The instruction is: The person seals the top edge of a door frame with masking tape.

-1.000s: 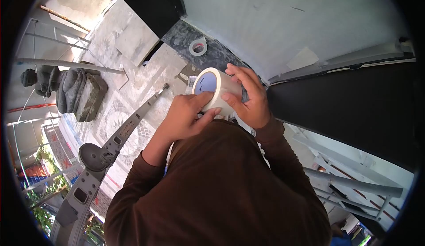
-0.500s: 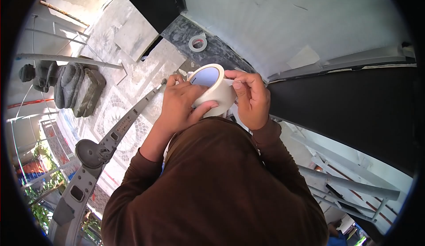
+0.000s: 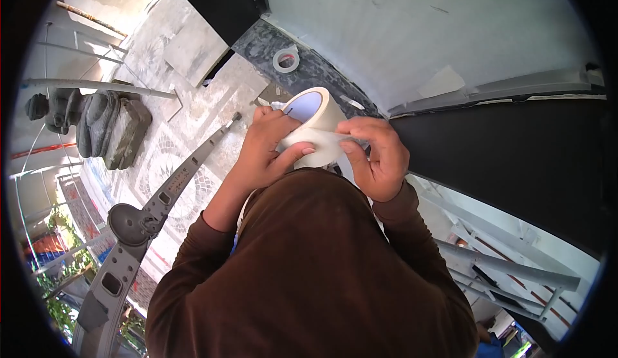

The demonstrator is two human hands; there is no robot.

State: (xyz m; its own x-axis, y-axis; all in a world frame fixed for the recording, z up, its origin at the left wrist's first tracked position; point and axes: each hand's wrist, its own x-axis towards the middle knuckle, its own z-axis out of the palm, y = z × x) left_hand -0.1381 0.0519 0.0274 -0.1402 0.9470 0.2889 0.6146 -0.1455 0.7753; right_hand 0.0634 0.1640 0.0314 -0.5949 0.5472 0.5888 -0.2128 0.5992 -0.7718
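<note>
A wide roll of cream masking tape [image 3: 317, 114] is held in front of my chest, its blue-tinted core facing up and left. My left hand [image 3: 264, 149] wraps around the roll, thumb pressed on its outer face. My right hand [image 3: 376, 155] pinches the loose tape end [image 3: 328, 138] between thumb and fingers, and a short strip stretches from the roll to that hand. My brown sleeves and top fill the lower half of the view.
A second, smaller tape roll [image 3: 286, 59] lies on the dark ledge below a pale grey panel [image 3: 418, 29]. A black panel [image 3: 515, 158] is at right. A grey metal bracket arm [image 3: 148, 216] lies on the tiled floor at left, beside folded grey sacks [image 3: 109, 129].
My right hand has slid off the roll's top and pulled rightward with the tape end, drawing out a short strip. My left hand has kept its grip, tilting the roll slightly.
</note>
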